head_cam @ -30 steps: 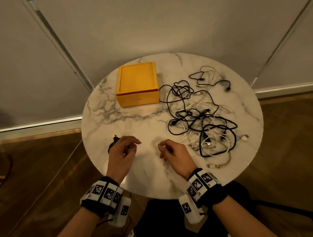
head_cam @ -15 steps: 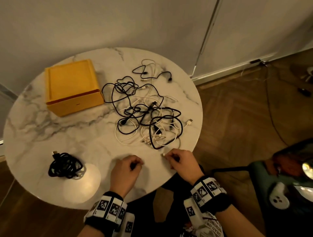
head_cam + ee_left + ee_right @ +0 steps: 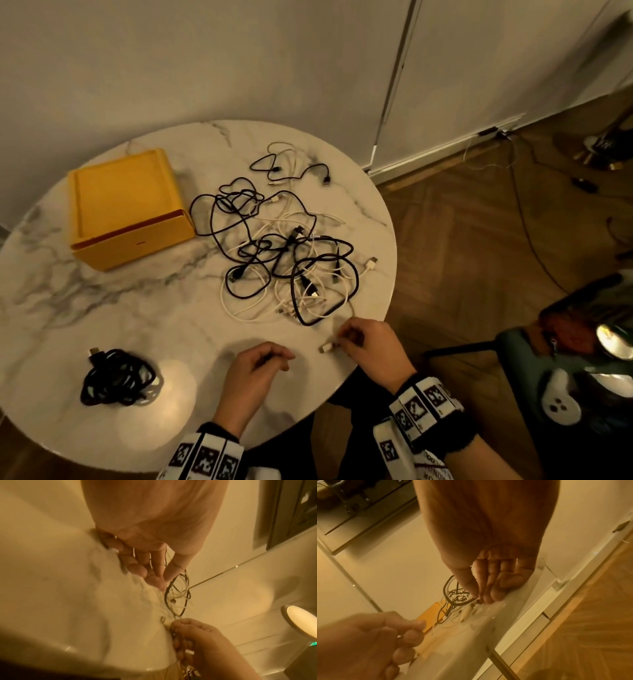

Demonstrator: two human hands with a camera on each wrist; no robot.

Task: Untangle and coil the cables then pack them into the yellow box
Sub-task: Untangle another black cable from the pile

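The yellow box (image 3: 126,209) stands with its lid on at the back left of the round marble table (image 3: 102,308). A tangle of black and white cables (image 3: 287,263) covers the table's middle and right. One coiled black cable (image 3: 116,377) lies at the front left. At the table's front right edge my right hand (image 3: 342,339) pinches a white cable just behind its plug (image 3: 326,348), thumb against forefinger (image 3: 477,597). My left hand (image 3: 277,359) hovers beside it with loosely curled fingers (image 3: 150,573), and I see nothing in it.
The table's rim (image 3: 388,308) runs just right of my right hand. Beyond it, on the wooden floor, is a dark seat holding a white controller (image 3: 561,406). Loose wires (image 3: 513,164) trail along the wall's baseboard. A bright lamp spot (image 3: 171,380) falls beside the coil.
The left hand set the black coil on the table and moved right, away from it. The right hand took hold of the white cable's end. The head view swung right.
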